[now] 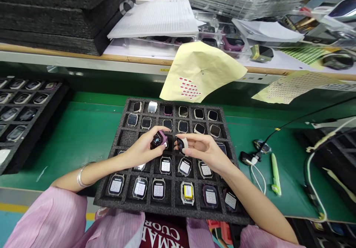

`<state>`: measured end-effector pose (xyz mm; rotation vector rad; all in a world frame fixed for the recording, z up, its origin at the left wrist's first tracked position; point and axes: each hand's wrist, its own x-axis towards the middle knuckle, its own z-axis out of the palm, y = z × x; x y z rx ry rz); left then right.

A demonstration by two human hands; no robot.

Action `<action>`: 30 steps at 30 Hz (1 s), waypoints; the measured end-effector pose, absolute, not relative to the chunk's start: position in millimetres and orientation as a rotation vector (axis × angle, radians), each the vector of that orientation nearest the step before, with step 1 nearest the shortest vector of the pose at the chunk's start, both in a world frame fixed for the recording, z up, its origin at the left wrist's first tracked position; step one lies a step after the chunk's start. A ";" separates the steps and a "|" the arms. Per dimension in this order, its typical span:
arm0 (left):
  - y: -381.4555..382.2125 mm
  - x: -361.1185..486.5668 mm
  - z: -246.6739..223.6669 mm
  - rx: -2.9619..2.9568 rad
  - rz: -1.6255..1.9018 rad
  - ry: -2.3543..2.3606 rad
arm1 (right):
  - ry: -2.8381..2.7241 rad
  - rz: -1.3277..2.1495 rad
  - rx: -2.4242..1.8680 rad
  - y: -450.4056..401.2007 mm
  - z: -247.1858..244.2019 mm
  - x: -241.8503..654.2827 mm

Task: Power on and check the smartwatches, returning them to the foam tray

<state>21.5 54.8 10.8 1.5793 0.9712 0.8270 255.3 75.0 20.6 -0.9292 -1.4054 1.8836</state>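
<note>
Head: left hand (145,147) pinches purple watch (159,139), right hand (206,150) white watch (181,144).

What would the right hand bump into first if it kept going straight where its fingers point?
Probably the purple watch in the left hand, but the right hand could pass above or below it; depth is unclear.

Green bench (86,129), black foam tray (167,208) (divided into compartments), light-green tool (275,175), white plug (254,160).
</note>
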 end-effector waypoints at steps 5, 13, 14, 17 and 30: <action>54.4 22.8 10.5 1.534 0.811 0.994 | -1.424 1.878 -0.934 74.8 21.1 254.2; 59.9 25.4 7.1 0.944 0.831 0.846 | -1.191 2.051 -0.876 77.0 16.1 250.8; 60.5 25.5 6.6 0.889 0.834 0.835 | -1.181 2.037 -0.880 76.9 14.6 250.3; 60.8 25.2 5.1 0.840 0.848 0.809 | -1.194 1.979 -0.896 75.7 11.0 248.8; 55.2 24.9 8.2 1.064 0.847 0.770 | -1.357 1.796 -0.933 68.4 13.1 247.2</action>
